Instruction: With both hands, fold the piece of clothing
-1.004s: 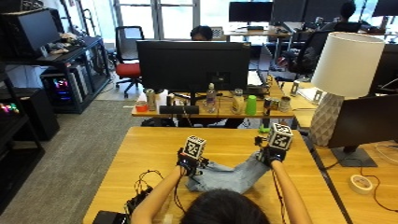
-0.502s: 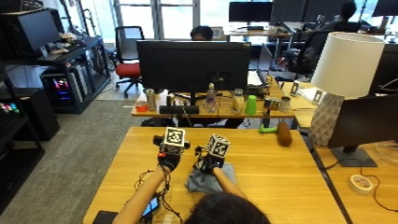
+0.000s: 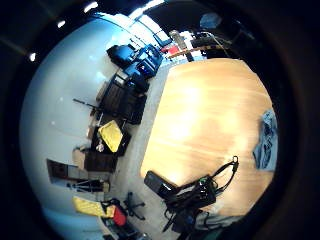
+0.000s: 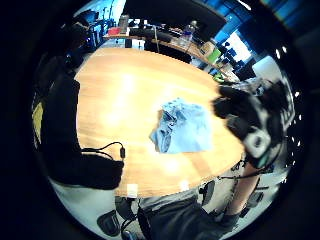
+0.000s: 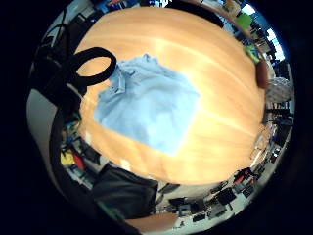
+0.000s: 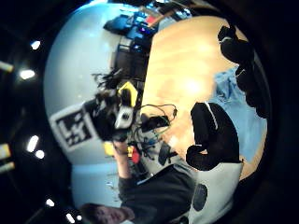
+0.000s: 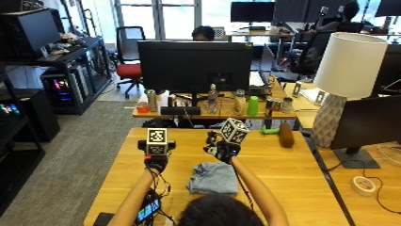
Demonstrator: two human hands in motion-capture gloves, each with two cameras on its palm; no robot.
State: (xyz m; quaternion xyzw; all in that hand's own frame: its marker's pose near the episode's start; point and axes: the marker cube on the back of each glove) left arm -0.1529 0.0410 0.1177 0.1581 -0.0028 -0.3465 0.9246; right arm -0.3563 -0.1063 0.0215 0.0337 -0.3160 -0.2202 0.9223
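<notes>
A light-blue garment [image 7: 213, 178] lies folded into a small rumpled rectangle on the wooden table [image 7: 282, 188], close to the person's edge. My left hand [image 7: 155, 160] hovers above the table just left of it and holds nothing. My right hand [image 7: 220, 149] is raised over the garment's far edge, its fingers [image 6: 212, 135] loosely curled around nothing. The garment [image 5: 146, 105] lies flat below the right palm, with a denser bunched edge [image 4: 162, 132] on one side. The left little finger side view catches only the garment's end [image 3: 265, 140].
Black cables and a small device [image 7: 149, 209] lie at the table's near-left corner. A brown bottle-like object [image 7: 285, 134] and a green item [image 7: 269, 131] sit at the far right edge. A monitor [image 7: 194, 66] and bottles stand on the desk beyond; a lamp [image 7: 341, 84] stands to the right.
A second ago the hands were apart, gripping the spread garment. The right hand swept left, folding it over. Both hands have now let go and lifted off the folded cloth.
</notes>
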